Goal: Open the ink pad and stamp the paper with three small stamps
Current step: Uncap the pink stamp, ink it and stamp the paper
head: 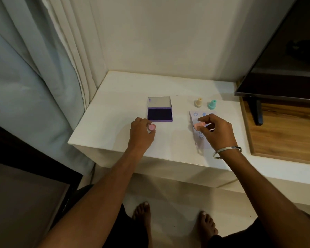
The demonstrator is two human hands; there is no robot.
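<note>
The purple ink pad (160,114) lies open on the white table (115,108), its lid (159,102) folded back. My left hand (140,132) holds a small round pink cap (152,127) just in front of the pad's left corner. My right hand (217,133) pinches a pink stamp (199,125), tilted sideways over the paper (199,138). The paper carries several bluish prints near its far edge (204,114). A cream stamp (198,102) and a teal stamp (211,104) stand upright behind the paper.
A dark television (283,56) on a stand (257,111) stands at the right over a wooden surface (283,133). Curtains (34,68) hang at the left beside a wall. The table's front edge (150,156) is near my forearms, and my bare feet show below it.
</note>
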